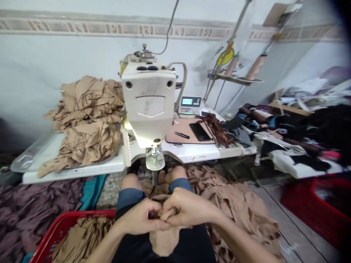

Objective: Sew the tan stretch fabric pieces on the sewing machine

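Over my lap, my left hand [142, 217] and my right hand [185, 208] meet, both pinching a piece of tan fabric [164, 241]. The cloth hangs below my fingers, and a folded bit of it pokes out between them. Exactly how the fabric is folded inside my fingers is hidden. Straight ahead, beyond my knees, stands a white sewing machine [149, 102] with its lit arm end [155, 159] facing me. My hands are apart from it, nearer to my body.
Tan fabric piles [87, 120] lie left on the white table [192, 153]. Scissors-like thread snips [181, 135] and a phone [199, 131] rest on a pink mat. A red basket [44, 237] holds tan pieces at lower left. Tan cloth [241, 204] covers the floor right.
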The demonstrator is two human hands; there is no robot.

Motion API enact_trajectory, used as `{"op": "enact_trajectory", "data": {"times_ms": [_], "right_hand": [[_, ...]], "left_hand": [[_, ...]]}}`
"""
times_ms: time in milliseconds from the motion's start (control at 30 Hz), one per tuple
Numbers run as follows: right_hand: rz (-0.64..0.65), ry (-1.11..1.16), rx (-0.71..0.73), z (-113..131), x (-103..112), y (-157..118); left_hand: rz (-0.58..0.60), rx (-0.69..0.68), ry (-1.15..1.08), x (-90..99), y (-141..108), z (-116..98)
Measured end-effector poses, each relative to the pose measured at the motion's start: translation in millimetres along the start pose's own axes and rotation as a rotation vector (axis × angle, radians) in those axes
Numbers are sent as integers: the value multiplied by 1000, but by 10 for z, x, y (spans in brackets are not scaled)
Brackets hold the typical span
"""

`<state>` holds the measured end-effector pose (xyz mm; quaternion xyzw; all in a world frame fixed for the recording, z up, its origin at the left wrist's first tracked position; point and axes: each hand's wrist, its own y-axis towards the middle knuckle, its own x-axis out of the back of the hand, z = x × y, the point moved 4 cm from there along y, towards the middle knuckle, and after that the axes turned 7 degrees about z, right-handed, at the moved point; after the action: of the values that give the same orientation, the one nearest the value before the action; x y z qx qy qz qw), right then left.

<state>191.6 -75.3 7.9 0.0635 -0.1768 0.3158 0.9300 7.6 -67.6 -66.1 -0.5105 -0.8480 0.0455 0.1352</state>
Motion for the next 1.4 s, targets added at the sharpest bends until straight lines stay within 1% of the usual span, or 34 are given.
{"op": "enact_trajectory", "data": {"times_ms": [33, 67, 100, 200, 300, 400, 467, 533, 600, 700, 800, 900, 1000, 1133, 1233, 1300, 1400], "right_hand": [[66, 0, -31, -53, 0, -7], [135, -2, -55, -114, -4, -14], [177, 7, -72, -178, -3, -20], [27, 104, -120, -361, 49, -12], [-134, 168, -131, -444, 40, 21], [-230, 205, -135, -424, -3, 46], [-271, 198, -136, -370, -27, 39], [-334, 124, -116, -280, -24, 6], [-415, -1, -68, -162, 6, -36], [-502, -142, 23, -2, 64, -58], [-584, -144, 41, 42, 148, -2], [-656, -29, -17, -34, 247, 102], [-663, 122, -45, -154, 319, 207], [-640, 292, -58, -307, 356, 292], [-669, 348, -64, -371, 378, 316], [-704, 345, -56, -383, 408, 327], [-741, 349, -35, -392, 475, 357]], "left_hand": [[-8, 5, -36, -12, -13, 30], [-54, 7, -76, 7, -41, 56], [-122, 10, -115, 47, -81, 77], [-328, 9, -190, 199, -220, 92], [-458, -47, -226, 313, -306, 47], [-499, -109, -202, 378, -329, -17], [-506, -119, -90, 413, -330, -67], [-521, -139, 88, 449, -330, -138], [-541, -181, 239, 479, -331, -222], [-587, -239, 325, 516, -321, -350], [-649, -251, 256, 566, -280, -442], [-684, -200, 122, 636, -204, -459], [-719, -133, 78, 719, -137, -469], [-776, -91, 96, 814, -82, -574], [-851, -60, 73, 865, -44, -642], [-886, -78, 15, 890, -3, -653], [-935, -156, -63, 928, 76, -634]]}}
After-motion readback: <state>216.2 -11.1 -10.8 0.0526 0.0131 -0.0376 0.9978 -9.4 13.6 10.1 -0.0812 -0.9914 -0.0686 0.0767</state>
